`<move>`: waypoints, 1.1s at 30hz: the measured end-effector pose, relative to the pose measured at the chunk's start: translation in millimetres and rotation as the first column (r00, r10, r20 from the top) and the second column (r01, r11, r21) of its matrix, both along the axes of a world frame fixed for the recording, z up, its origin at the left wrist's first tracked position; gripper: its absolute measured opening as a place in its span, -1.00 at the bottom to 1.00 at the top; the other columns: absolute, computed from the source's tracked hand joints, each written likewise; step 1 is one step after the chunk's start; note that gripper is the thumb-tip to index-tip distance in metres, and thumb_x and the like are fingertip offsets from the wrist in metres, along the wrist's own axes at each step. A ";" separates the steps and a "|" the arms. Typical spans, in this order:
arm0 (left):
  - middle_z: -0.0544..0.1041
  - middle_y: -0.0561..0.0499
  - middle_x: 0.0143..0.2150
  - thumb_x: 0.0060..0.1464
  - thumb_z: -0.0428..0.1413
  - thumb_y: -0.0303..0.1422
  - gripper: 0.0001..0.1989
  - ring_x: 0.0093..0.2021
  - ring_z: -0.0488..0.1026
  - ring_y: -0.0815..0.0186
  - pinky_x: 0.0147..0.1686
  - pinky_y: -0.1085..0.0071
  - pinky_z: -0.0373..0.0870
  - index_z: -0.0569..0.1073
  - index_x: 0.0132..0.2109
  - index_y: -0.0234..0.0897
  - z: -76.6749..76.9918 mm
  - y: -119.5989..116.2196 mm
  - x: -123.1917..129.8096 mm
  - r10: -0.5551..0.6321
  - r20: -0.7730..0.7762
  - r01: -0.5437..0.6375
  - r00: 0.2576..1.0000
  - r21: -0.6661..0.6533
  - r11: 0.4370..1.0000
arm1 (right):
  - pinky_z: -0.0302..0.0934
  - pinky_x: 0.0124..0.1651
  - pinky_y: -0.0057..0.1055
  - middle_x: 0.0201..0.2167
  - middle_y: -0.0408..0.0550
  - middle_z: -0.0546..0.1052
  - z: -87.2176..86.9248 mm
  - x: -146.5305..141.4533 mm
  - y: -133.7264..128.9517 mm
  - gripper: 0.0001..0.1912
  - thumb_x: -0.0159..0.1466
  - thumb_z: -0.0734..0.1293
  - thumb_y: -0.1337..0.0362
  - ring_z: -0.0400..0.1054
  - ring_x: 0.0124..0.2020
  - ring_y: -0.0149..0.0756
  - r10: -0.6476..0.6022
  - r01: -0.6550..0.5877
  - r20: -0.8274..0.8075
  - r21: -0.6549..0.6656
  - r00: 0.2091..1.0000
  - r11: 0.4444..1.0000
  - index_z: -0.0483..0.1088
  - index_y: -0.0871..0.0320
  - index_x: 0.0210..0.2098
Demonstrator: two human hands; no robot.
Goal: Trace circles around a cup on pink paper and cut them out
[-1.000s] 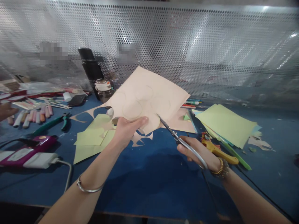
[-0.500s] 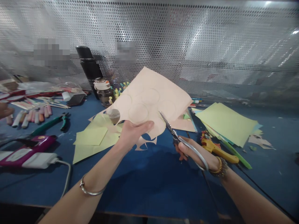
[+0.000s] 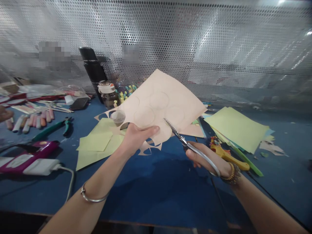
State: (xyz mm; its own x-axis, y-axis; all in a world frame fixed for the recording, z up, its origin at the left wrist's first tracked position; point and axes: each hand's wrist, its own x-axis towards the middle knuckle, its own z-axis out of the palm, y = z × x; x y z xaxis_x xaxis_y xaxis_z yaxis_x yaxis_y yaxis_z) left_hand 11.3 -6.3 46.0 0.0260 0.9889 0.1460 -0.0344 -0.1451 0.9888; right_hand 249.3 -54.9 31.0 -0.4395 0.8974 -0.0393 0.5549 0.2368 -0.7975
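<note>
My left hand (image 3: 140, 135) pinches the lower edge of a pale peach sheet of paper (image 3: 168, 86), thumb on top. Faint drawn circles cover the sheet, and its lower left part has round holes cut out. My right hand (image 3: 202, 157) is closed round the handles of a pair of scissors (image 3: 179, 135). The blades lie at the sheet's lower right edge, with the upper blade over the paper near a drawn circle. The lower blade is mostly hidden. Under the sheet at the left are yellow-green papers (image 3: 95, 143).
To the right lie a yellow glue gun (image 3: 230, 157) and a stack of yellow-green sheets (image 3: 240, 126). Pliers (image 3: 52, 130), a purple-and-white power strip (image 3: 36, 159) and chalk-like sticks (image 3: 31, 122) are at left. A black flask (image 3: 94, 70) and a lidded jar (image 3: 107, 94) stand behind. Another person's hand (image 3: 5, 113) shows at the far left.
The peach sheet has shifted slightly right and turned a little in my left hand. The scissors have moved slightly, their tip a bit lower and further left on the paper.
</note>
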 end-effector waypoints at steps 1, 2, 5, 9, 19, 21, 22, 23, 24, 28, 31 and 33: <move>0.61 -0.16 -0.20 -0.23 0.32 -0.36 -0.71 -0.18 0.54 0.19 -0.20 0.36 0.50 0.59 -0.27 -0.38 0.9 0.1 -0.7 -0.008 -0.006 0.008 1.000 0.001 1.000 | 0.12 -0.58 -0.48 -0.62 -0.21 0.22 0.0 0.9 0.0 -0.45 0.21 0.08 -0.27 0.20 -0.63 -0.44 0.000 -0.001 0.011 0.003 1.000 1.000 0.12 0.13 -0.45; 0.61 -0.16 -0.18 -0.22 0.32 -0.37 -0.70 -0.18 0.54 0.19 -0.20 0.37 0.50 0.59 -0.25 -0.38 1.7 0.2 -1.5 -0.021 -0.009 0.021 1.000 0.004 1.000 | 0.11 -0.58 -0.48 -0.62 -0.22 0.23 -0.1 1.7 0.1 -0.46 0.22 0.09 -0.25 0.20 -0.63 -0.44 0.001 -0.001 0.023 0.003 1.000 1.000 0.12 0.12 -0.45; 0.60 -0.18 -0.15 -0.20 0.30 -0.40 -0.67 -0.16 0.54 0.20 -0.17 0.38 0.50 0.58 -0.20 -0.39 3.8 0.1 -3.3 -0.060 -0.013 0.061 0.998 0.021 0.998 | 0.09 -0.59 -0.47 -0.63 -0.22 0.23 0.2 3.8 0.7 -0.50 0.24 0.11 -0.21 0.20 -0.63 -0.43 0.000 0.000 0.056 0.014 0.998 1.000 0.13 0.12 -0.45; 0.61 -0.18 -0.18 -0.18 0.28 -0.39 -0.70 -0.19 0.54 0.20 -0.19 0.37 0.50 0.59 -0.21 -0.38 3.9 0.9 -4.7 -0.081 -0.037 0.082 0.996 0.032 0.996 | 0.09 -0.60 -0.48 -0.59 -0.21 0.24 1.0 6.7 1.8 -0.53 0.24 0.15 -0.17 0.21 -0.63 -0.43 -0.006 0.002 0.082 0.039 0.997 0.999 0.16 0.13 -0.45; 0.56 -0.06 -0.39 -0.13 0.27 -0.20 -0.79 -0.36 0.50 0.30 -0.31 0.38 0.43 0.52 -0.42 -0.25 4.3 10.8 -13.4 -0.057 0.017 0.058 0.998 -0.077 0.995 | 0.19 -0.60 -0.48 -0.64 -0.25 0.19 -3.3 5.1 2.8 -0.48 0.21 0.17 -0.20 0.17 -0.69 -0.49 -0.035 0.024 -0.126 -0.089 0.991 0.996 0.15 0.14 -0.53; 0.54 -0.05 -0.40 -0.06 0.19 -0.08 -0.70 -0.38 0.47 0.33 -0.37 0.43 0.37 0.51 -0.42 -0.26 4.0 17.8 -18.1 -0.011 0.040 0.016 0.999 -0.135 0.991 | 0.21 -0.58 -0.48 -0.69 -0.26 0.16 -8.0 5.0 6.4 -0.45 0.27 0.10 -0.18 0.12 -0.72 -0.52 -0.072 0.038 -0.241 -0.143 0.968 0.989 0.13 0.14 -0.59; 0.53 -0.06 -0.38 -0.03 0.14 -0.04 -0.65 -0.37 0.47 0.32 -0.39 0.44 0.34 0.51 -0.38 -0.26 4.1 20.8 -20.3 -0.008 0.039 0.013 0.999 -0.153 0.988 | 0.20 -0.59 -0.48 -0.71 -0.27 0.14 -10.7 5.2 8.5 -0.44 0.28 0.08 -0.18 0.09 -0.75 -0.54 -0.097 0.044 -0.297 -0.179 0.950 0.983 0.12 0.14 -0.61; 0.53 -0.06 -0.38 -0.01 0.10 -0.01 -0.62 -0.35 0.46 0.32 -0.39 0.44 0.33 0.52 -0.36 -0.27 4.4 23.0 -22.1 -0.003 0.021 0.006 1.000 -0.154 0.988 | 0.19 -0.60 -0.49 -0.71 -0.29 0.13 -13.2 5.4 10.7 -0.43 0.29 0.07 -0.17 0.06 -0.77 -0.56 -0.124 0.050 -0.349 -0.214 0.929 0.975 0.11 0.14 -0.61; 0.51 -0.05 -0.40 0.00 0.08 0.01 -0.60 -0.36 0.45 0.31 -0.40 0.44 0.31 0.51 -0.37 -0.27 4.9 24.0 -23.3 0.021 -0.018 -0.023 1.000 -0.128 0.991 | 0.18 -0.63 -0.51 -0.71 -0.30 0.12 -15.4 5.5 12.6 -0.43 0.29 0.08 -0.18 0.03 -0.78 -0.57 -0.149 0.052 -0.398 -0.243 0.905 0.969 0.10 0.14 -0.61; 0.33 0.07 -0.60 0.03 0.12 -0.09 -0.60 -0.52 0.28 0.41 -0.44 0.45 0.23 0.32 -0.61 -0.24 8.0 11.8 -18.7 0.284 -0.151 -0.246 0.947 0.229 0.942 | 0.13 -0.70 -0.54 -0.71 -0.33 0.15 -20.9 2.2 15.3 -0.47 0.26 0.12 -0.18 -0.01 -0.81 -0.58 -0.236 0.078 -0.502 -0.315 0.832 0.946 0.10 0.13 -0.56; 0.25 0.11 -0.68 0.07 0.12 -0.16 -0.63 -0.62 0.19 0.46 -0.52 0.48 0.19 0.31 -0.60 -0.23 8.1 -7.7 -3.9 0.211 -0.110 -0.172 0.971 0.289 0.942 | 0.14 -0.70 -0.54 -0.73 -0.33 0.15 -24.2 -4.4 12.5 -0.47 0.26 0.11 -0.19 0.02 -0.81 -0.56 -0.263 0.116 -0.492 -0.310 0.830 0.944 0.12 0.13 -0.55; 0.32 0.08 -0.70 0.07 0.10 -0.10 -0.65 -0.66 0.27 0.44 -0.57 0.47 0.25 0.42 -0.51 -0.24 4.8 -18.2 9.1 -0.112 -0.044 0.115 0.993 0.064 0.991 | 0.16 -0.69 -0.53 -0.76 -0.31 0.15 -27.3 -10.1 9.8 -0.45 0.27 0.09 -0.19 0.05 -0.80 -0.54 -0.254 0.124 -0.472 -0.290 0.844 0.949 0.13 0.14 -0.57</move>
State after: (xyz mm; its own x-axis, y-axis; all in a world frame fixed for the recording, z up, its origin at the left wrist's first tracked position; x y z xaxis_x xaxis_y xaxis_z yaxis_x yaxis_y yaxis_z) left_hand 20.4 -24.5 50.8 0.1449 0.9674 0.2079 -0.0144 -0.2080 0.9780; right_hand 239.3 -45.2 3.7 -0.2804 0.9560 -0.0858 0.0821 -0.0652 -0.9945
